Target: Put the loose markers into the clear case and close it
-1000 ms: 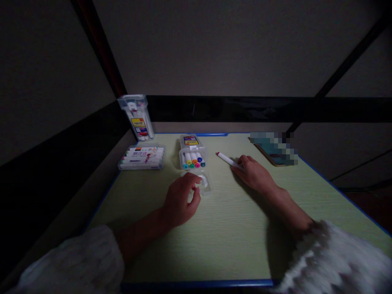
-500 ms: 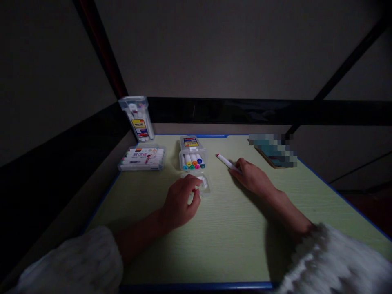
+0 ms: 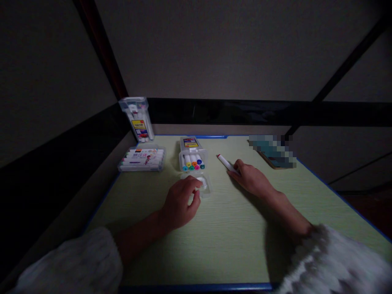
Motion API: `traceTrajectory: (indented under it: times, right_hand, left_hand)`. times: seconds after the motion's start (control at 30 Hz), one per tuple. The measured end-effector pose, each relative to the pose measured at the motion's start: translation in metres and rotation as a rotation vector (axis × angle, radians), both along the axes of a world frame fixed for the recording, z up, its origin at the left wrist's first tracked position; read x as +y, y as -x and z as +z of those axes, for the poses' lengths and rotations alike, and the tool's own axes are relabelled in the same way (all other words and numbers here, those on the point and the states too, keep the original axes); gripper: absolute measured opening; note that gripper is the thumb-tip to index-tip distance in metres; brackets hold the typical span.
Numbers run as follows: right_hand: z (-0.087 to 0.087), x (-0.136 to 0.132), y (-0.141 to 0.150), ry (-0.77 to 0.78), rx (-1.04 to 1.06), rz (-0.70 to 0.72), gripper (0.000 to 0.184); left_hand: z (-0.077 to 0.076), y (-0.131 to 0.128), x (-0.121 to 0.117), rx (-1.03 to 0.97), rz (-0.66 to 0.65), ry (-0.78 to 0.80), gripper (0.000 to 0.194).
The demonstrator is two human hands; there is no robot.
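My left hand (image 3: 180, 202) rests on the pale green table (image 3: 232, 237) with fingers curled, pinching the near edge of a clear plastic lid (image 3: 202, 183). Just beyond the lid lies an open clear box of markers (image 3: 192, 154) with coloured caps facing me. My right hand (image 3: 251, 178) is closed on the end of a white marker with a red cap (image 3: 224, 162), which lies low over the table to the right of the box.
A flat pack of markers (image 3: 141, 159) lies at the back left. A tall clear marker box (image 3: 137, 118) leans at the back left corner. A blurred flat object (image 3: 272, 151) sits at the back right. Dark rails run behind the table.
My right hand has drawn the red-capped marker slightly left, toward the open box. My left hand stays on the lid.
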State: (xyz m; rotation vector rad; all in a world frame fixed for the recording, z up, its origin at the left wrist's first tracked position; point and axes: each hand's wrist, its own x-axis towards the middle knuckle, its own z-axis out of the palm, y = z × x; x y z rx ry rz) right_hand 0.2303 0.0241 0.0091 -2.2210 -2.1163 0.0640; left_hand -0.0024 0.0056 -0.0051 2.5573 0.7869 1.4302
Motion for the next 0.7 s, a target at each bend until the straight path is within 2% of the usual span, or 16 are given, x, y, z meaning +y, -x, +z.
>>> traceTrajectory:
  times: [0.7]
  right_hand:
    - [0.0042, -0.0018, 0.0041, 0.044, 0.027, 0.037, 0.025]
  left_hand:
    - [0.0002, -0.0002, 0.0001, 0.026, -0.004, 0.027, 0.017]
